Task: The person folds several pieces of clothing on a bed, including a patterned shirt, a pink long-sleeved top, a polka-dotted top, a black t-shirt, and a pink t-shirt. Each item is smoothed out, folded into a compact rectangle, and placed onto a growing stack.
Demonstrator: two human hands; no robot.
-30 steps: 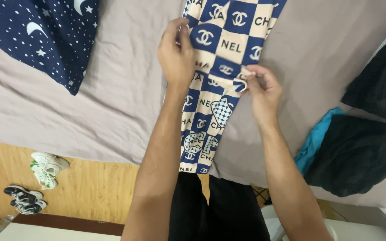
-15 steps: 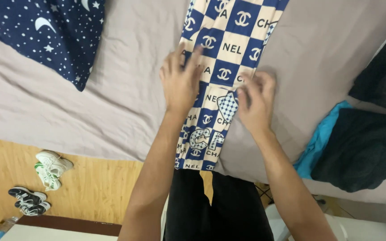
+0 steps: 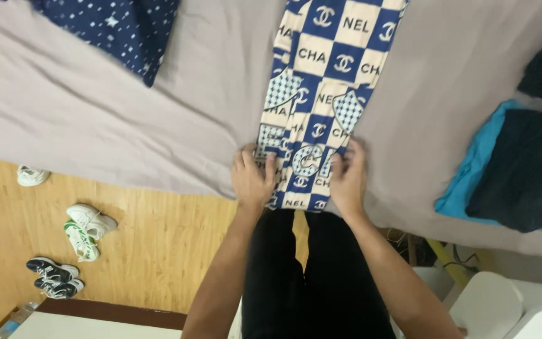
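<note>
left hand (image 3: 252, 181) and right hand (image 3: 348, 179) flat on near end of blue-and-cream checkered garment (image 3: 321, 94), fingers spread, pressing cloth, pinching nothing. garment lies in long strip on grey bed sheet (image 3: 127, 119), running away from fingertips. star-print pillow (image 3: 117, 28) far left of fingers. teal and dark clothes (image 3: 515, 169) right of fingers. sneakers (image 3: 86, 229) on wooden floor (image 3: 158, 251), below left.

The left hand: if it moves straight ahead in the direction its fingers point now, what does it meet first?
The left hand already lies on the checked blue-and-cream garment. Going straight on, it would probably just slide along that cloth, over the bed sheet.
</note>
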